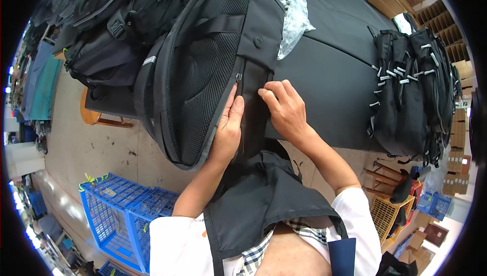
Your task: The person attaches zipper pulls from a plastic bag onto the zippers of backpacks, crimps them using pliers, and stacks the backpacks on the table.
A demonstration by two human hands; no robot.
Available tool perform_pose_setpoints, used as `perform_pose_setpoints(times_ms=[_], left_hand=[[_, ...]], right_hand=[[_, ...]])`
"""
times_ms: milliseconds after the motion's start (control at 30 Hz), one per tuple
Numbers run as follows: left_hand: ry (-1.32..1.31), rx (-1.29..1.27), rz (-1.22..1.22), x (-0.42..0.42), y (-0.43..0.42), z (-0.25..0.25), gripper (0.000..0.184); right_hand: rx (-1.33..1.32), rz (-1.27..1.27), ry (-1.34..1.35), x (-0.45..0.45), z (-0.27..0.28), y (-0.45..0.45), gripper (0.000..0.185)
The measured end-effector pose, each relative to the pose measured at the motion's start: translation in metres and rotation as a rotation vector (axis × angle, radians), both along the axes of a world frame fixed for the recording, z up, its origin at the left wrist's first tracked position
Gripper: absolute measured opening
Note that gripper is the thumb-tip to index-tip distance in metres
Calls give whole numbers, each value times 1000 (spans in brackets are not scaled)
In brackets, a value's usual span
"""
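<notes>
A black backpack [215,43] stands on its side on the black-covered table, its mesh back panel and shoulder straps turned left. My left hand [228,129] lies along the edge of the back panel, fingers stretched out, just below a small metal zipper pull [239,77]. On the other side of the narrow side panel, my right hand [286,108] is closed in a pinch at the bag's right edge. Whatever small part sits between those fingertips is hidden. A round emblem [258,42] marks the fabric above my hands.
More black bags [111,22] are heaped at the left. Behind the backpack lies a clear plastic bag [291,15]. Several black backpacks with white tags [406,88] stand at the table's right. On the floor are a blue crate [127,215], a yellow crate [388,210] and a wooden stool [90,106].
</notes>
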State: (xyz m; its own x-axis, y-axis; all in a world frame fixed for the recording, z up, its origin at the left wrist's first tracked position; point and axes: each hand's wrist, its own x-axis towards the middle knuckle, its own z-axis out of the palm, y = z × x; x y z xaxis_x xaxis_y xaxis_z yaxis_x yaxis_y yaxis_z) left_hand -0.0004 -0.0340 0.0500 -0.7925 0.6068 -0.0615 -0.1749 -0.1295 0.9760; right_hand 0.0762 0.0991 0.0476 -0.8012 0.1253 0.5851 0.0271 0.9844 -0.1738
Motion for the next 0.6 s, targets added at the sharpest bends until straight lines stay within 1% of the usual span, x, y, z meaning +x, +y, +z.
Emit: perform_pose_setpoints(times_ms=[133,233,300,333,400,433,467,533,567,600], left_hand=[[31,1,18,0,0,-4,36],[56,-7,47,1,2,-9,34],[50,-13,47,4,1,-10,34],[26,6,37,4,0,-9,34],[4,25,26,2,-1,-8,34],[45,7,36,1,-2,-10,34],[85,-8,47,-1,-3,-10,34],[49,17,44,0,-3,-11,35],[38,28,40,1,-2,-10,35],[29,40,32,2,-1,-8,36]], right_hand=[[-15,-1,-6,9,-5,0,24],[-43,58,36,15,-16,1,26],[-173,51,-9,19,-19,-3,29],[-177,51,-12,19,-17,-4,29],[-149,-7,87,21,-7,-3,32],[-207,-71,87,27,-6,-2,33],[-246,-136,134,34,-7,1,25],[-945,-343,121,44,-4,1,19],[-811,-342,119,39,5,6,18],[-813,-347,123,34,16,6,18]])
